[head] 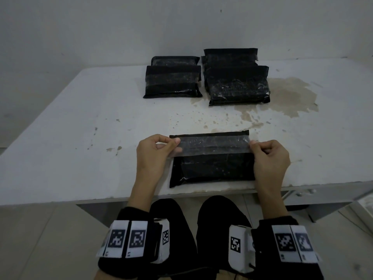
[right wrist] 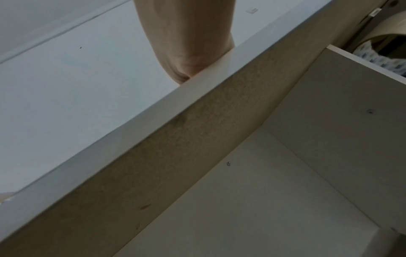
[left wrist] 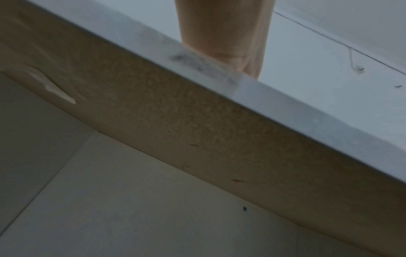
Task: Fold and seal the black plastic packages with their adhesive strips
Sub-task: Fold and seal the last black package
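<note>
A black plastic package (head: 214, 170) lies at the near edge of the white table (head: 80, 122). Its open flap points away from me, with a clear shiny adhesive strip (head: 214, 146) stretched across it. My left hand (head: 155, 152) pinches the strip's left end between thumb and fingers. At the strip's right end my right hand (head: 270, 156) pinches it the same way. Both wrist views look up from under the table edge and show only a forearm (left wrist: 224, 34) and a forearm (right wrist: 186, 38); the fingers are hidden there.
Two piles of black packages stand at the back of the table, the left pile (head: 173, 79) and the right pile (head: 236, 79). A brownish stain (head: 286, 98) spreads beside the right pile. My knees are under the table's near edge.
</note>
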`<state>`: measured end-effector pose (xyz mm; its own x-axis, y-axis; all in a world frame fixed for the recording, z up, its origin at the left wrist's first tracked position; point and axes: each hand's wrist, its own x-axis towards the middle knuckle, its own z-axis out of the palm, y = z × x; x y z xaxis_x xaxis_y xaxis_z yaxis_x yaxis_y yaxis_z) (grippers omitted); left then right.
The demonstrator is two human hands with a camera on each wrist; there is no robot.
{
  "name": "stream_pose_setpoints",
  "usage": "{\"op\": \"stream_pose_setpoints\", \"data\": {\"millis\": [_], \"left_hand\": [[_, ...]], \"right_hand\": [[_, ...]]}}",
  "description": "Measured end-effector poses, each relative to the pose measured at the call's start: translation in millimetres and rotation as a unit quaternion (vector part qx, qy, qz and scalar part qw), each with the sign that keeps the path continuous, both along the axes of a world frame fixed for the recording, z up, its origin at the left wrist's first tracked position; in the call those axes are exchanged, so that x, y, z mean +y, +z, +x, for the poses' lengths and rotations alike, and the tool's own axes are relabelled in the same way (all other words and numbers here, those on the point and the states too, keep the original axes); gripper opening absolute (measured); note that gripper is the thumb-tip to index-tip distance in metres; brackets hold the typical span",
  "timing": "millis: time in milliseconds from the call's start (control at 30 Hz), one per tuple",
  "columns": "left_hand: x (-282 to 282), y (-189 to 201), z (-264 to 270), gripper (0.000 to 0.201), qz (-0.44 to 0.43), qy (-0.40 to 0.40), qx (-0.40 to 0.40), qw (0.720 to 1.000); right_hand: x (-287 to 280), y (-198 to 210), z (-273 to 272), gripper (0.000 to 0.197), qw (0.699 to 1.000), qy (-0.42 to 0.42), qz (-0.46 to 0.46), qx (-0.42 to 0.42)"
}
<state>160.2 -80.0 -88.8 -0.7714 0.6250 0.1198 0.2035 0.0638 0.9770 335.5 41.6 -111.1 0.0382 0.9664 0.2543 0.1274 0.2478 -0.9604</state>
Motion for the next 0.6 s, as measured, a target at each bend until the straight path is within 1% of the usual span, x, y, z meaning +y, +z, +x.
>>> {"op": "stream_pose_setpoints", "data": {"millis": [133,233,333,400,433,500,600], "left_hand": [[0.8,-0.5,0.5,0.014,0.001,0.007,0.001,1.000],[0.6,-1.0,-1.0,0.015,-0.004,0.009,0.003,1.000],[-0.2,-0.4,-0.5,0.013,-0.005,0.004,0.005,1.000],[-0.6,0.1,-0.5,0.012,-0.008,0.002,0.005,1.000],[-0.6,0.6,-0.5,0.012,-0.011,0.001,0.006,1.000],[-0.1,1.2,-1.2,0.013,-0.020,0.002,0.010,1.000],[0.0,0.6,-2.3,0.014,-0.028,0.007,0.015,0.999]], "right_hand": [[-2.5,1.5,-0.6,0.009,1.000,-0.012,0.012,-0.006],[-2.3,1.4,-0.9,0.014,1.000,-0.020,0.019,-0.015],[-1.9,1.4,-1.1,0.015,0.997,-0.023,0.041,-0.063],[-3.0,2.2,-1.5,0.009,0.995,-0.015,0.050,-0.087],[-3.3,2.5,-1.8,0.009,0.994,-0.010,0.052,-0.094],[-3.2,2.2,-2.4,0.016,0.993,-0.004,0.054,-0.109],[-3.0,1.6,-3.1,0.019,0.990,-0.004,0.052,-0.128]]}}
